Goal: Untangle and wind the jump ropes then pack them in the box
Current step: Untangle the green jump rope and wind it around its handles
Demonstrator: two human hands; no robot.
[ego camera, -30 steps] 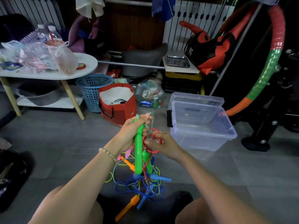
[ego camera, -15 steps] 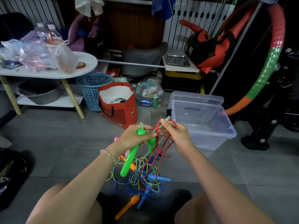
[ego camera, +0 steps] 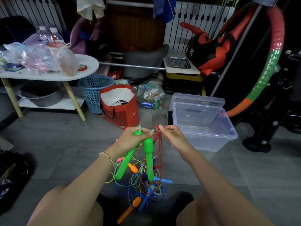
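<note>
Left of the clear plastic box [ego camera: 210, 141], left hand [ego camera: 131, 140] clenches both green plastic handles [ego camera: 149, 150]; right hand [ego camera: 175, 138] pinches red braided cord [ego camera: 158, 150]. Best to draw it gently free.

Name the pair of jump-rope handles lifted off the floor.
The green handles, gripped in the left hand; the orange handles and blue handles lie tangled on the floor. The right hand pinches the red rope.

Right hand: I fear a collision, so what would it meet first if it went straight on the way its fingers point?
The right hand, pinching the red rope, points leftward; the left hand, gripping the green handles, probably comes first, though depth is unclear.
</note>
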